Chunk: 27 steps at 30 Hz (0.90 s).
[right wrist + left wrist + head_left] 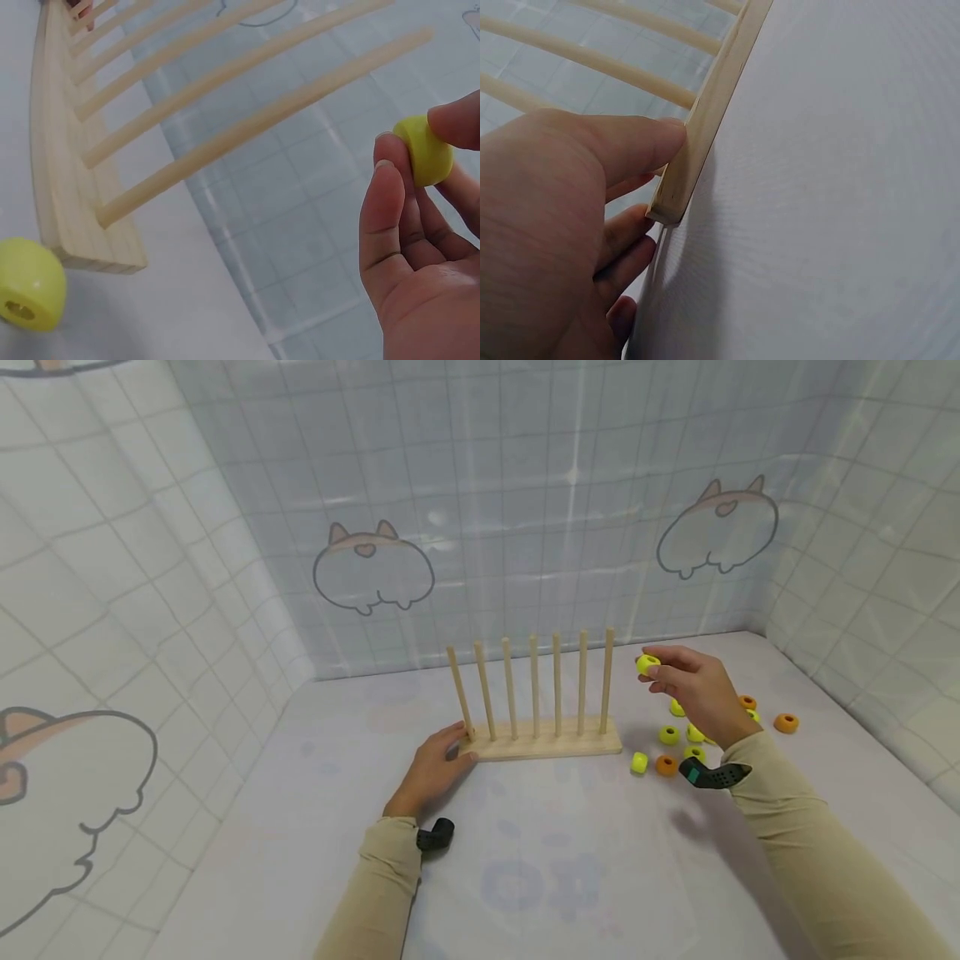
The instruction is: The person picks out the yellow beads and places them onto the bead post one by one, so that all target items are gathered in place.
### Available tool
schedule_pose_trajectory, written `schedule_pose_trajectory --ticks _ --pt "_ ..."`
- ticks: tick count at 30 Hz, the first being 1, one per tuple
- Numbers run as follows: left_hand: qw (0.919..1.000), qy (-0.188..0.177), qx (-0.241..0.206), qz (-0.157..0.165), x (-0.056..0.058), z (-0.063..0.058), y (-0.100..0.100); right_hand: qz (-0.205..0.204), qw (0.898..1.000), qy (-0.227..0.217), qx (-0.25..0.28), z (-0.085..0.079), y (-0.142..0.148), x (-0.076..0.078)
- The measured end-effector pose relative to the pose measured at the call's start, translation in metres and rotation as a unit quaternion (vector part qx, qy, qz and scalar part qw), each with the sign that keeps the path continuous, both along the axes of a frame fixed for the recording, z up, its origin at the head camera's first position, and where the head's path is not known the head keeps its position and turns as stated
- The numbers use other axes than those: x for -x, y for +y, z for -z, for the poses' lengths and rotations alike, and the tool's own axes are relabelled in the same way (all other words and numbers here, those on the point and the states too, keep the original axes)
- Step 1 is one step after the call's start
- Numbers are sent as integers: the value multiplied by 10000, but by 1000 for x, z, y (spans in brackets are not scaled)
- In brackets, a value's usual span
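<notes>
A wooden peg rack with a row of several upright pegs stands on the white-covered table. My left hand grips the left end of its base, with the thumb on the front edge and fingers behind, as the left wrist view shows. My right hand pinches a yellow bead between thumb and fingers. It is raised just right of the rightmost peg, near the height of the peg's top, and apart from it. The pegs carry no beads.
Several yellow beads and orange beads lie loose right of the rack, some partly hidden under my right arm. One yellow bead sits close to the base's right end. A tiled-pattern sheet rises behind the table.
</notes>
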<state>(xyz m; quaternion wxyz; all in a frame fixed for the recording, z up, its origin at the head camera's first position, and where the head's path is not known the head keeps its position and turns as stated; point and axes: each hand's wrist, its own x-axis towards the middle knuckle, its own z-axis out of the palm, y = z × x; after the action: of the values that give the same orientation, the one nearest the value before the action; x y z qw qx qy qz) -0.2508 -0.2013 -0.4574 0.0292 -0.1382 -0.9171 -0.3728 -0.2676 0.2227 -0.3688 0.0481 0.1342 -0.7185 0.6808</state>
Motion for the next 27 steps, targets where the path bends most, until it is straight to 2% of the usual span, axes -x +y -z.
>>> schedule_pose_trajectory --ticks 10,17,27 --pt "10000 37 -1 -27 0 0 1 -286 9979 136 557 -12 -6 2" --pt "10000 -45 36 -62 1 0 0 -353 9972 188 629 -16 -8 3" --pt "9999 101 13 -8 1 2 -1 -324 9963 334 718 -24 -14 6"
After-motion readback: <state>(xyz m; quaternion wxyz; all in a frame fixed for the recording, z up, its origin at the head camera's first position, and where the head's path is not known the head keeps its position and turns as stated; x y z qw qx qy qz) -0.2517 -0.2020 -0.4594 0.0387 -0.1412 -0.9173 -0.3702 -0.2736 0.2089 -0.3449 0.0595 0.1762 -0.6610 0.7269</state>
